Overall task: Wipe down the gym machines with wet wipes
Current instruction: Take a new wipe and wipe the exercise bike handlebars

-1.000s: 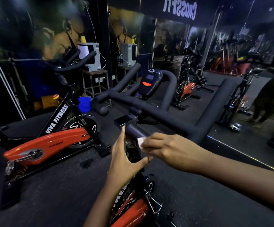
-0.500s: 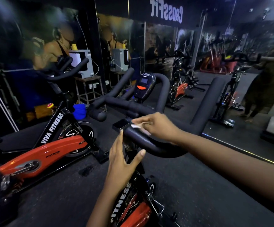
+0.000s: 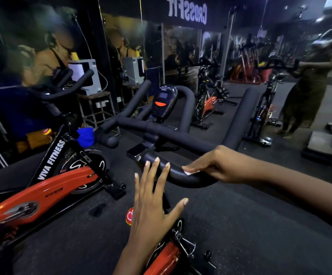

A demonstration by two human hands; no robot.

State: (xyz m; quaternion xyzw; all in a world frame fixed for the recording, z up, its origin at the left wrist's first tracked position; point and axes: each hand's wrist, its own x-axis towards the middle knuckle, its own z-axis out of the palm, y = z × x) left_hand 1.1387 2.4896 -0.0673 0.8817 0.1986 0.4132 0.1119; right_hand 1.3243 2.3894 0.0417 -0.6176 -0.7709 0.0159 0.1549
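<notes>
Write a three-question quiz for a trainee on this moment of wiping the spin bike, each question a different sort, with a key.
1. Which hand presses the white wet wipe on the black padded handlebar? A left, B right.
2. True or false: the left hand has straight, spread fingers and holds nothing.
3. Fill in: the button on the black oval console is ____.

Key: 1 B, the right hand; 2 true; 3 orange.
</notes>
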